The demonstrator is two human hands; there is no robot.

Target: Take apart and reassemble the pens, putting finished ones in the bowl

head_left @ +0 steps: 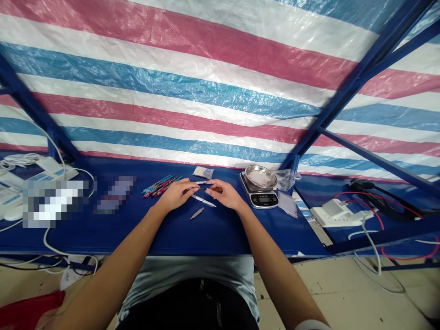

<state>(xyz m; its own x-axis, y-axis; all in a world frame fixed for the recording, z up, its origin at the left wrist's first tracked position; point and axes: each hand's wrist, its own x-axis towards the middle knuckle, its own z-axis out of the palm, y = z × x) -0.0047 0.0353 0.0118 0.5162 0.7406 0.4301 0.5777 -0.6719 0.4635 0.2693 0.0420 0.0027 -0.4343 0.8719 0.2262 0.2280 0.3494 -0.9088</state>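
Observation:
My left hand [176, 195] is closed in a pinch, its fingertips at one end of a thin pen part [200, 188]. Facing it, my right hand [223, 192] has thumb and fingers drawn together at the other end; the part is too small to tell its exact kind. A short white stick [200, 183] shows just behind the fingertips. Below them a white pen barrel [205, 200] lies slanted on the blue table [206, 233]. Closer to me rests a small grey pointed pen tip [197, 213]. Several red, blue and teal pens [160, 185] lie bunched beside my left hand.
A small plastic bag [202, 172] lies behind my hands. To the right stands a digital scale [264, 200] bearing a round metal dish [260, 177], with clear bags [287, 204] beside it. White power strips [332, 214] and cables lie at both sides. Blue metal posts [319, 123] frame the table.

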